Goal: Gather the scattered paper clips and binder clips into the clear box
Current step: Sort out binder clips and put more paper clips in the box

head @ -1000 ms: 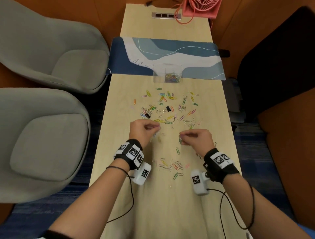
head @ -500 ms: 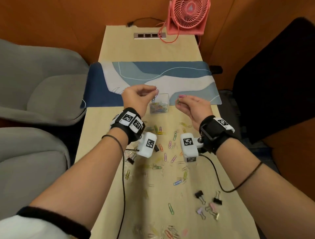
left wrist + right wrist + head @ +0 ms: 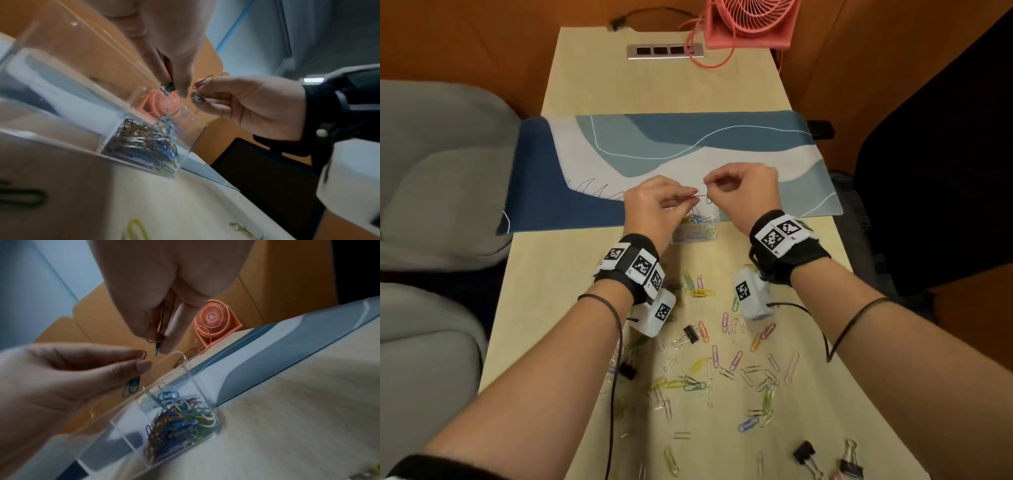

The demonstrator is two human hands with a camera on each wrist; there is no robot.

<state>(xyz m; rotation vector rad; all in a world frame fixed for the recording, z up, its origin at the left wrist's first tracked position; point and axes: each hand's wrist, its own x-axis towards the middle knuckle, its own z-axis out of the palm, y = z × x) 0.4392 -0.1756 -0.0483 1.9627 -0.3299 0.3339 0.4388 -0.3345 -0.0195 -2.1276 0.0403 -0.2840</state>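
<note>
The clear box (image 3: pixel 697 230) stands at the near edge of the blue mat, holding a heap of coloured paper clips (image 3: pixel 174 420). Both hands hover just above it, fingertips nearly meeting. My left hand (image 3: pixel 690 197) pinches several small clips, a blue one (image 3: pixel 131 387) hanging below its fingers. My right hand (image 3: pixel 709 187) pinches a teal clip (image 3: pixel 157 349) and a pink clip (image 3: pixel 202 82). Many loose paper clips (image 3: pixel 722 359) lie scattered on the wooden table nearer me. Black binder clips (image 3: pixel 688 334) (image 3: pixel 804 454) lie among them.
A blue and white desk mat (image 3: pixel 688 150) crosses the table behind the box. A pink fan (image 3: pixel 750 20) and a socket strip (image 3: pixel 664 51) sit at the far end. Grey chairs (image 3: pixel 431 178) stand left, and a dark chair (image 3: pixel 945 171) stands right.
Both hands left the scattered clips, carried pinched clips forward, and have now drawn together directly over the clear box.
</note>
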